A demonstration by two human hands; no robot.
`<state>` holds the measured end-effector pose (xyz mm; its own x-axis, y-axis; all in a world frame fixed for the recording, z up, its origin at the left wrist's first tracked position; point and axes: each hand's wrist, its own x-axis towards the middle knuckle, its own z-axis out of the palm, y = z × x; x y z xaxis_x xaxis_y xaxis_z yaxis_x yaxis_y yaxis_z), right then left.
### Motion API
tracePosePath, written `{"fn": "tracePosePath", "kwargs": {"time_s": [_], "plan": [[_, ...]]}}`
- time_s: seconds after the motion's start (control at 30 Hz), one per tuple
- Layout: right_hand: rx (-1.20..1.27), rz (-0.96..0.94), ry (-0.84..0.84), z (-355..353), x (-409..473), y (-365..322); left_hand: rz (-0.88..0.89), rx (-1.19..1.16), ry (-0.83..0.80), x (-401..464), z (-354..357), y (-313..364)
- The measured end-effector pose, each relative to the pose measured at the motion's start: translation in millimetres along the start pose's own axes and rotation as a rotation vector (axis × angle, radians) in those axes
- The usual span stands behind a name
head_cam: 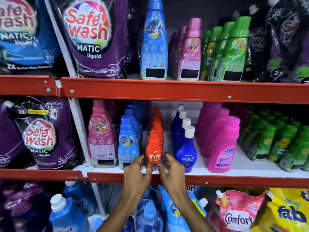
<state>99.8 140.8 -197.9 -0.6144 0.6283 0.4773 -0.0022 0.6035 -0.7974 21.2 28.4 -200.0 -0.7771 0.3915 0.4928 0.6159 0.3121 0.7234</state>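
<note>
Two bare hands are up at the Revive bottle (pixel 154 148), a small red one standing upright at the front edge of the white shelf (pixel 242 166), first in a row of red bottles (pixel 157 118) that runs straight back behind it. The left hand (pixel 136 174) is at the bottle's lower left, its fingers curled against that side and its thumb tucked in at the base, so it looks to be grasping the bottle. The right hand (pixel 173 171) is at the lower right with its fingers loosely curled, the tips just beside the label and the thumb close to the base. The blur there hides whether it is gripping or only near, so I cannot tell. Both forearms come up from below the bottle and cross the red rail (pixel 234 180) that fronts the shelf. Just left of the bottle stands a blue bottle (pixel 127 144), and further left a pink bottle (pixel 102 136). Just right of it is the dark blue Ujala bottle (pixel 186 153) with a white cap, then a Vanish bottle (pixel 222 148), then green bottles (pixel 284 144) far to the right. High above and to the left sits a purple Safewash pouch (pixel 93 39). Below and to the right lie a Comfort pouch (pixel 237 213) and a yellow fab pouch (pixel 291 213).
</note>
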Motion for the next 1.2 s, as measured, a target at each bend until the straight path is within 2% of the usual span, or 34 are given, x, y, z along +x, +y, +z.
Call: {"fn": "tracePosePath", "kwargs": {"time_s": [0.17, 0.4, 1.0, 1.1, 1.2], "plan": [[-0.021, 0.066, -0.046, 3.6, 4.7, 6.3, -0.035, -0.128, -0.064, 6.3, 3.8, -1.2], [-0.002, 0.093, -0.008, 3.8, 5.7, 9.3, -0.072, -0.188, -0.035, 8.8, 8.8, -3.6], [0.014, 0.065, 0.015, 2.1, 0.9, 9.4, -0.035, -0.207, -0.025, 9.0, 13.7, -9.6], [0.037, 0.053, 0.052, -2.2, -3.0, 11.3, -0.01, -0.174, 0.028, 3.2, 12.8, -6.4], [0.016, 0.002, 0.195, -18.3, -12.2, 17.7, 0.075, -0.119, 0.192, -5.6, 14.6, -1.3]]}}
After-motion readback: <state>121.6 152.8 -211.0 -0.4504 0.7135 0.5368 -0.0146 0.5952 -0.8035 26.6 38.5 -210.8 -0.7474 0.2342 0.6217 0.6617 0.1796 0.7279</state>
